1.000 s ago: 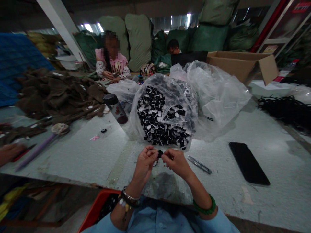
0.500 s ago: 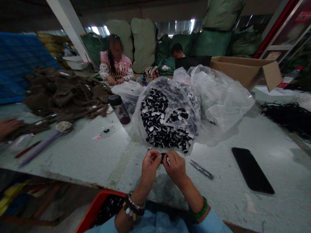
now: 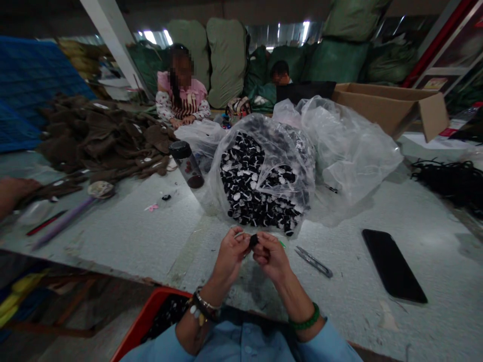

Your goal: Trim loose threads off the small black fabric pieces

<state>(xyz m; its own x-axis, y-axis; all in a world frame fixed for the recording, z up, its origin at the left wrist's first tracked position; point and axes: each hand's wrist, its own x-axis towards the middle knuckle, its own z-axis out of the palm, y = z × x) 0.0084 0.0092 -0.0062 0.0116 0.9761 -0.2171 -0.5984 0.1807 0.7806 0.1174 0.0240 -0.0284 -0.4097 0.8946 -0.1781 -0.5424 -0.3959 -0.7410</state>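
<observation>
"What is held, and where?"

"A small black piece [image 3: 253, 241] is pinched in a narrow grip between the fingertips of the left hand [image 3: 231, 257] and the right hand [image 3: 270, 257]. It is held above the near edge of the desk [image 3: 113, 236], whose pale surface is scuffed and marked by a dark stain beneath the hands."

"What is laid out around it?"

"Thread snips [image 3: 314, 261] are left just beside the right hand, and a black smartphone [image 3: 394, 266] is lying further right. Straight ahead, a clear plastic bag [image 3: 260, 181] packed with black-and-white pieces is slumped on the desk, with a capped bottle [image 3: 186, 164] standing beside it."

"And beyond that?"

"Brown fabric [image 3: 105, 141] is heaped on the left, black cord [image 3: 449, 183] is bundled on the right, and an open cardboard box [image 3: 392, 108] is set behind the bag. Green sacks [image 3: 226, 55] are piled across the back of the room, before which a seated co-worker in a pink top [image 3: 183, 98] is seen. Another person's hand [image 3: 17, 190] is resting at the left edge of the view. A red crate [image 3: 151, 311] is placed below the desk's near edge."
</observation>
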